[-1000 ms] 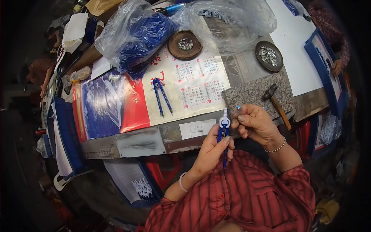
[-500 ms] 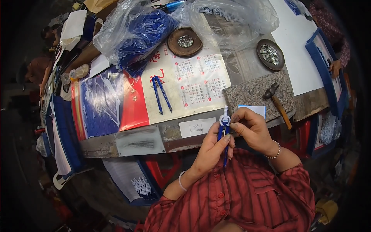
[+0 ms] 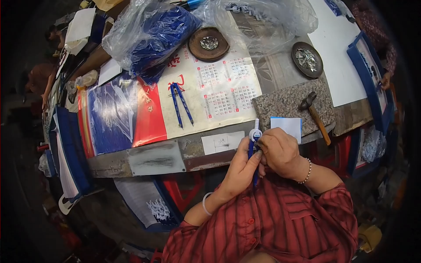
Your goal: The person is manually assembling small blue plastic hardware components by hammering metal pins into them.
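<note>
In front of my chest, my left hand (image 3: 238, 173) is closed around a drawing compass (image 3: 255, 133) with blue legs and a pale grey ringed head. The compass stands upright, its ribbed handle pointing away from me and its legs partly covered by my fingers. My right hand (image 3: 283, 153) is closed, its bent fingers pressed to the compass just below the head; they hide what lies under them. A second blue compass (image 3: 180, 105) lies on the calendar sheet, legs a little apart and tips toward me.
A hammer (image 3: 315, 116) lies across a speckled stone slab (image 3: 280, 105). Two brown dishes, left (image 3: 197, 52) and right (image 3: 319, 72), hold small metal pieces. Plastic bags of blue parts (image 3: 162, 39) and grey parts (image 3: 263, 26) sit farther back. A co-worker's hand (image 3: 386, 81) is beside a blue tray (image 3: 368, 70).
My right hand has moved slightly down and left, its fingers now curled against the compass below its head. My left hand keeps its hold. The whole view has shifted slightly.
</note>
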### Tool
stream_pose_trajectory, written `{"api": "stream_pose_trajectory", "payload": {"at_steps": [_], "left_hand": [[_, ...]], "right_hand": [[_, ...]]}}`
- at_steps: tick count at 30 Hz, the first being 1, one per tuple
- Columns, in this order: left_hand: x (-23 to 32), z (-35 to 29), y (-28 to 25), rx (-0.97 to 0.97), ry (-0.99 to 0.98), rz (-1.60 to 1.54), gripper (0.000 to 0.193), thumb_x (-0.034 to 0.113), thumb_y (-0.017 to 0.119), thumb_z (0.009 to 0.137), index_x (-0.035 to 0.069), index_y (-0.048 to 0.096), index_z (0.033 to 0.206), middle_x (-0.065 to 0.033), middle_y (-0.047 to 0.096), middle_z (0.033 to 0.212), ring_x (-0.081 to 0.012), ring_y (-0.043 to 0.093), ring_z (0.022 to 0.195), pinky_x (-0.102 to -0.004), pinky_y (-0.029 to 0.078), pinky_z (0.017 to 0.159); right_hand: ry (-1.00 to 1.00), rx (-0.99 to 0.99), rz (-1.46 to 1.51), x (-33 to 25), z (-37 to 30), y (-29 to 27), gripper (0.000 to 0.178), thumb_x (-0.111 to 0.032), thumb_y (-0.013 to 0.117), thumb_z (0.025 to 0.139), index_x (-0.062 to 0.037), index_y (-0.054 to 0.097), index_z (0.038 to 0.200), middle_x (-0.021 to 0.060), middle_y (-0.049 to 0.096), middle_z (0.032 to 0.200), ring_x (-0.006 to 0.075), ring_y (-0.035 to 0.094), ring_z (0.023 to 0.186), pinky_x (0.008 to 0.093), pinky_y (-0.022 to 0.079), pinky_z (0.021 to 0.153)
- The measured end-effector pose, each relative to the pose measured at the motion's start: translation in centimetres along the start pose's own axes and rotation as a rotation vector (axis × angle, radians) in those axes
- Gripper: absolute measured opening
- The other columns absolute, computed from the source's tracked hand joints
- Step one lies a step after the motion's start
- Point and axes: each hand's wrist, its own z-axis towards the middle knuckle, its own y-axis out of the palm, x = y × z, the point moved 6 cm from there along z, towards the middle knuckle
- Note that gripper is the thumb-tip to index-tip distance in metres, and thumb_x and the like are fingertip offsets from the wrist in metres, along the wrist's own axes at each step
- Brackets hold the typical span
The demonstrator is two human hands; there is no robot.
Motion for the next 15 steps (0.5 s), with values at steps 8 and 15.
{"api": "stream_pose_trajectory", "payload": {"at_steps": [8,15], "left_hand": [[0.4,-0.3,0.5,-0.028,-0.004,0.048,0.028,0.011,0.042,0.097,0.003,0.034,0.122,-0.0058,0.053,0.086,-0.0103,0.054,0.065,-0.0231,0.047,0.061],[0.3,-0.4,1.9,-0.214,-0.017,-0.080,0.038,0.010,0.041,0.097,0.003,0.029,0.132,-0.0084,0.053,0.087,-0.0120,0.054,0.067,-0.0246,0.047,0.063]], "right_hand": [[0.148,-0.084,0.221,1.3,-0.5,-0.1,0.029,0.001,0.065,0.074,-0.0012,0.051,0.100,0.0126,0.055,0.088,0.0217,0.057,0.070,0.0289,0.046,0.055],[0.820,-0.195,1.273,2.9,-2.3,0.9,0.041,-0.021,0.061,0.086,-0.0022,0.042,0.117,0.0095,0.050,0.111,0.0092,0.053,0.086,0.0216,0.049,0.068]]}}
